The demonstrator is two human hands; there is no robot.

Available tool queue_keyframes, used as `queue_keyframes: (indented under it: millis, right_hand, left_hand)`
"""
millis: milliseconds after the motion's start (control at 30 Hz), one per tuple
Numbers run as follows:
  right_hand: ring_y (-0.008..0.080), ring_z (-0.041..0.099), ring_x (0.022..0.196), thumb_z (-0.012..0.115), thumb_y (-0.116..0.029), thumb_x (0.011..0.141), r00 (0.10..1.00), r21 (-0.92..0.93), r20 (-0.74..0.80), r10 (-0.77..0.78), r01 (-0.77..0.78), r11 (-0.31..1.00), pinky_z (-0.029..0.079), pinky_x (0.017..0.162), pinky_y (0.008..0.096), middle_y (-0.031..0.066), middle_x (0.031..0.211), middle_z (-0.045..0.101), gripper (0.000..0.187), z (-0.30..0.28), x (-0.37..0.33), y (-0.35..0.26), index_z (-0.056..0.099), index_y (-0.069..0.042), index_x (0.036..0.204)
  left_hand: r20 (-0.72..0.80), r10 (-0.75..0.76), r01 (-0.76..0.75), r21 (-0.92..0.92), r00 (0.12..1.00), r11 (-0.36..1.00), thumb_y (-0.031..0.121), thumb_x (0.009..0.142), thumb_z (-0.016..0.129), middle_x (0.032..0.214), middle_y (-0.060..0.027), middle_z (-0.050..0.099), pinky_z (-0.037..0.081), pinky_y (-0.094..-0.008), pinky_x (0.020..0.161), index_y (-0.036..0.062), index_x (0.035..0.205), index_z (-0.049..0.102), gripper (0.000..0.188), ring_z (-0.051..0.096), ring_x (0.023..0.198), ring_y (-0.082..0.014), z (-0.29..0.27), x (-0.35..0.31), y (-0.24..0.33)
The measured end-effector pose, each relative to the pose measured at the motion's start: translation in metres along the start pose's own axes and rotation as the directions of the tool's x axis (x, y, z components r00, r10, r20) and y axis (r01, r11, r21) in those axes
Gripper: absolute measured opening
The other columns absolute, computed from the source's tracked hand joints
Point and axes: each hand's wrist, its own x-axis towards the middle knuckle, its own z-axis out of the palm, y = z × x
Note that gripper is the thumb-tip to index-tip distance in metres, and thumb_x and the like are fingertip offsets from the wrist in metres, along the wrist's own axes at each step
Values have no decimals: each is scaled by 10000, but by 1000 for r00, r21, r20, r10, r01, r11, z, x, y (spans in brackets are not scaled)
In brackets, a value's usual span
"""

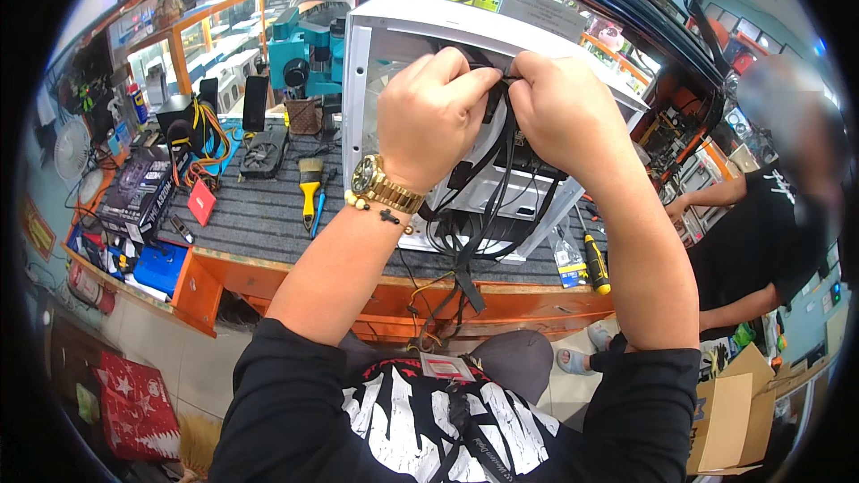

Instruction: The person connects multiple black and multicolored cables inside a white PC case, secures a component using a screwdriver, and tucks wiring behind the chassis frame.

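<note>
A white computer case (358, 98) stands upright on the bench with its side open toward me. My left hand (434, 112), with a gold watch on its wrist, is closed in a pinch at the upper part of the opening. My right hand (564, 112) pinches right beside it, the fingertips almost meeting. Between them runs a bundle of thin black cables (506, 148), which both hands seem to grip; the exact point is partly hidden by my fingers. The cables hang down through the case, and a black connector (469, 291) dangles over the bench's front edge.
Left of the case lie a yellow-handled brush (310, 188), a graphics card (264, 154), a power supply with coloured cables (192, 125) and a motherboard box (141, 192). A yellow-black screwdriver (596, 264) lies at right. An orange drawer (201, 291) stands open. Another person (752, 233) is at far right.
</note>
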Motion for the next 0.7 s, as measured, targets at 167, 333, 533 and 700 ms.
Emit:
queue_keyframes:
  millis: [167,333,533,700]
  right_hand:
    - [479,705,861,586,-172,958,999,121,-35,-9,13,993,582,799,549,266,858,716,225,4,0,1,704,15,915]
    - [486,701,825,605,-155,948,999,207,-31,24,-17,978,578,776,540,272,836,712,211,3,-4,-3,709,25,910]
    - [471,697,787,607,-115,925,998,388,-38,55,-36,921,567,740,509,282,815,695,195,11,-7,0,735,32,931]
    - [456,699,776,581,-94,913,999,477,-31,15,2,879,567,727,489,273,818,698,219,13,-9,-5,748,21,996]
  left_hand:
    - [70,31,-30,-20,997,999,97,823,795,770,1,676,543,-349,583,157,976,825,167,674,663,-232,-4,9,-5]
    - [183,185,-190,8,966,982,158,839,801,758,-6,673,547,-375,631,172,951,814,114,673,705,-239,-6,20,-17]
    - [222,238,-237,-31,946,971,180,819,807,738,-6,655,535,-385,635,165,925,789,109,667,710,-236,-7,25,-24]
    - [262,254,-258,-18,931,966,185,814,806,724,-16,641,539,-386,641,154,898,763,99,671,713,-250,-8,23,-30]
